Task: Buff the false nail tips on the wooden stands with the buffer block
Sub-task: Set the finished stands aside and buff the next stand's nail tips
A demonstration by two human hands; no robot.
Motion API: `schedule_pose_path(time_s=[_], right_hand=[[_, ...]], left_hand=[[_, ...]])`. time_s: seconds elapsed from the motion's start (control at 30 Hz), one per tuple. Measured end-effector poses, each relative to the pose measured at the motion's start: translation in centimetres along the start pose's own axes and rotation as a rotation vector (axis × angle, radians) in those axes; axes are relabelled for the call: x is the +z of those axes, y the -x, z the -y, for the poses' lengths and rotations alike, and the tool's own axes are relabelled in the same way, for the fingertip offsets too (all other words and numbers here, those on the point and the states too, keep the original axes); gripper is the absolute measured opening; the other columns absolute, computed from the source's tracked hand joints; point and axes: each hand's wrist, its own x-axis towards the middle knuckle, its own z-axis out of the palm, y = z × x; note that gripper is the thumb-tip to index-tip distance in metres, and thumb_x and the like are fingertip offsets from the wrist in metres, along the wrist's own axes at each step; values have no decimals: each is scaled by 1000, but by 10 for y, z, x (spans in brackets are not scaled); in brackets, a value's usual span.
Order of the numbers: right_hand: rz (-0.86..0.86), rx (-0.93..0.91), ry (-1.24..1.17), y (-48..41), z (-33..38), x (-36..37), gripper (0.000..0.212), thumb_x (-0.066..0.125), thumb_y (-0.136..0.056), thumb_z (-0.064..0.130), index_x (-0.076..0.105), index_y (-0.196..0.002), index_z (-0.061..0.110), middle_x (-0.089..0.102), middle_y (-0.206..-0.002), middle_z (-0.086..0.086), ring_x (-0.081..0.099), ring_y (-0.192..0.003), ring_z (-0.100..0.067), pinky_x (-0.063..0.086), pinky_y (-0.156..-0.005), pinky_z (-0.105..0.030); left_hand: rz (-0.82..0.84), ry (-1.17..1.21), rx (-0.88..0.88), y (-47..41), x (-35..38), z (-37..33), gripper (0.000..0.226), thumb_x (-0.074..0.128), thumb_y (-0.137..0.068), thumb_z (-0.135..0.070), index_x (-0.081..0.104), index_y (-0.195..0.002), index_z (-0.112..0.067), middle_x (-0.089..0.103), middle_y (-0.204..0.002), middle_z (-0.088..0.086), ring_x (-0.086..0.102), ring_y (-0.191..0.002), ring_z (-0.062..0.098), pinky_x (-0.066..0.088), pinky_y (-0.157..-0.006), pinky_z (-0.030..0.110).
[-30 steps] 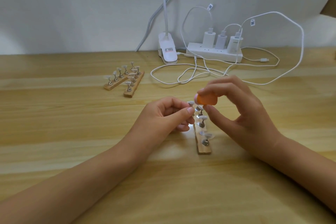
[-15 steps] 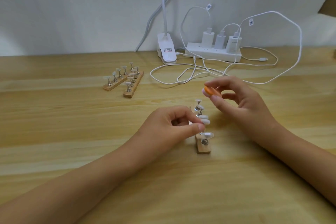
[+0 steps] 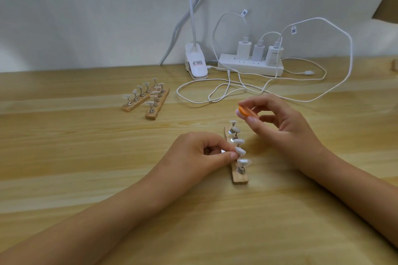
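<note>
Tabletop [image 3: 86,157]: pale wood, long straight grain, slight sheen.

Near stand: narrow flat wooden strip stand [image 3: 240,177], raw cut end toward me, running away from me. A row of short shiny metal posts stood on it, each topped with one of the pale, glossy, oval false nail tips [image 3: 244,161].

Left grip [image 3: 193,155]: narrow, fingers curled in, thumb and forefinger pinched on the left edge of the second nail tip [image 3: 240,151] from the near end. Heel of the hand rested on the tabletop.

Right grip [image 3: 286,127]: held the small orange rounded buffer block [image 3: 247,112] between thumb and fingertips, a pink layer showing at its left end. Block was raised above the far end of the stand, apart from the tips.

Far left: two more wooden strip stands [image 3: 137,104] with tips, side by side. Against the wall: white plastic power strip [image 3: 249,69] with three chargers, looping white cables [image 3: 323,92], and a white lamp clip [image 3: 196,66].
</note>
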Motion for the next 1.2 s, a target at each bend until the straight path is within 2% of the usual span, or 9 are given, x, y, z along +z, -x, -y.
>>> schedule_pose_path(time_s=[0.1, 0.27, 0.37, 0.47, 0.7, 0.87, 0.97, 1.07, 1.2], right_hand=[[-7, 18, -34, -1, 0, -4, 26, 68, -91, 5, 67, -110, 23, 67, -108, 4, 61, -95, -4, 49, -82, -16], [-27, 96, -104, -2, 2, -5, 22, 69, -89, 17, 68, -108, 27, 69, -103, 9, 63, -98, -4, 52, -85, -24], [-81, 172, -248, -3, 3, -1, 39, 70, -78, 32, 63, -116, 27, 67, -102, 3, 63, -96, -6, 54, -84, -26], [-118, 259, -440, -5, 1, 1, 50, 68, -78, 22, 57, -126, 18, 65, -102, -3, 64, -90, -9, 56, -82, -24], [-144, 442, -760, -10, -1, -4, 30, 67, -76, 19, 69, -106, 14, 71, -84, 2, 68, -81, -9, 56, -72, -19], [-118, 546, -934, -14, -2, -8, 40, 67, -78, 17, 66, -118, 9, 71, -88, -1, 70, -82, -12, 58, -70, -22], [-83, 579, -1003, -14, -1, -9, 37, 66, -79, 15, 67, -116, 11, 71, -94, -3, 71, -86, -14, 59, -72, -25], [-48, 614, -1075, -15, -1, -12, 33, 65, -79, 14, 70, -112, 14, 73, -101, -4, 72, -93, -16, 60, -77, -28], [-38, 638, -1169, -17, 2, -15, 33, 63, -79, 10, 71, -110, 14, 73, -108, -5, 72, -99, -18, 60, -81, -32]], left_hand=[[-54, -157, 87, 8, -3, 1, 2, 77, -81, -25, 76, -80, -27, 43, -54, -13, 42, -54, 1, 31, -55, 12], [5, -223, 159, 14, -2, -1, 13, 76, -82, -29, 77, -94, -35, 53, -62, -9, 49, -59, 5, 40, -58, 21], [23, -268, 176, 14, 0, -4, 14, 75, -80, -39, 75, -94, -37, 50, -63, -12, 48, -60, 4, 42, -57, 28], [8, -336, 209, 15, 2, -8, 17, 74, -77, -48, 72, -90, -37, 49, -66, -13, 49, -65, 0, 37, -57, 22], [18, -301, 293, 16, 14, -19, 22, 69, -82, -39, 78, -98, -28, 51, -59, -14, 47, -58, -7, 30, -58, 7], [30, -413, 348, 14, 15, -22, 12, 73, -84, -35, 76, -86, -24, 48, -60, -14, 47, -73, -17, 25, -60, 2], [-60, -609, 508, 16, 12, -22, 11, 75, -82, -35, 71, -76, -26, 51, -66, -15, 49, -86, 0, 18, -62, 0], [-116, -692, 648, 19, 10, -18, 11, 70, -86, -34, 71, -79, -26, 61, -76, -14, 48, -81, 3, 21, -64, 9], [-78, -360, 457, 21, 7, -17, 6, 63, -84, -28, 68, -87, -27, 61, -78, -18, 53, -70, -2, 39, -63, 11]])
